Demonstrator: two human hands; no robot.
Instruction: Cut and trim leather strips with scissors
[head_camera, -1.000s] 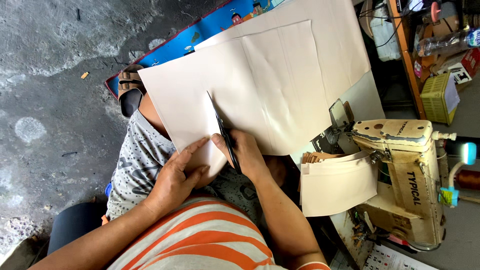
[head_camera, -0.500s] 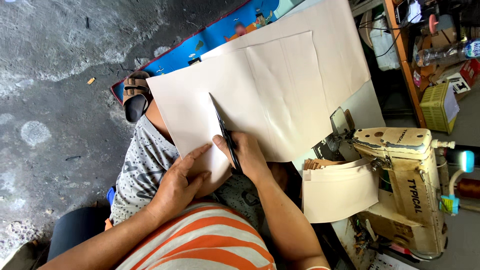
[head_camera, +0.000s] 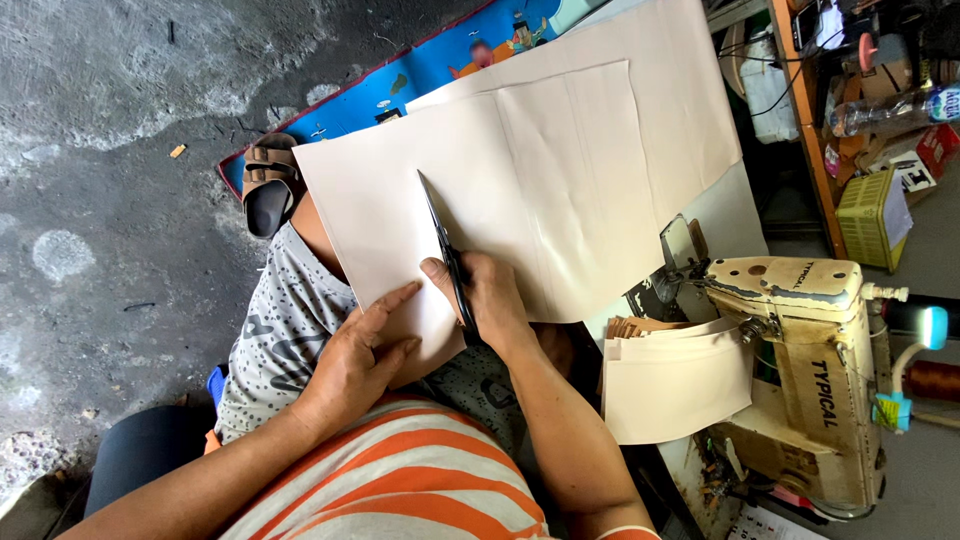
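A large cream sheet of leather-like material (head_camera: 560, 170) lies across my lap and spreads away from me. My right hand (head_camera: 492, 300) grips black scissors (head_camera: 443, 245), whose blades lie on the sheet and point away from me along a cut. My left hand (head_camera: 362, 355) rests flat on the near left part of the sheet, holding it down beside the cut, fingers spread.
A cream sewing machine (head_camera: 810, 350) stands at the right with cream cut pieces (head_camera: 675, 385) draped beside it. A sandal (head_camera: 265, 185) on my foot and a blue mat (head_camera: 420, 75) lie on the grey concrete floor. Cluttered shelves with a green basket (head_camera: 868, 215) are at far right.
The scissors have advanced slightly further into the sheet. The view has shifted a little; my left hand stays pressed on the sheet.
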